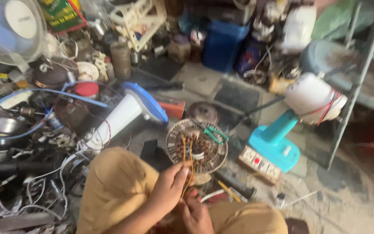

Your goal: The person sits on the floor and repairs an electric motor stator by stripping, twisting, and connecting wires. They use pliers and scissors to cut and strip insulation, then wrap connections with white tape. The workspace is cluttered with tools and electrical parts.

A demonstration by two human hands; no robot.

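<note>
Cluttered workshop floor (pixel 325 190), parts everywhere. Left hand (pixel 169 184) pinches yellow wires (pixel 186 156) leading from the round motor winding (pixel 197 146) just ahead; right hand (pixel 198 214) curls closed below them. Tugging too hard could snap those thin leads.

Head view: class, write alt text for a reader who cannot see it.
A person's left hand and right hand pinch yellow wires leading from a round fan motor stator on a cluttered workshop floor. A turquoise fan base and a white fan stand lie alongside.
</note>
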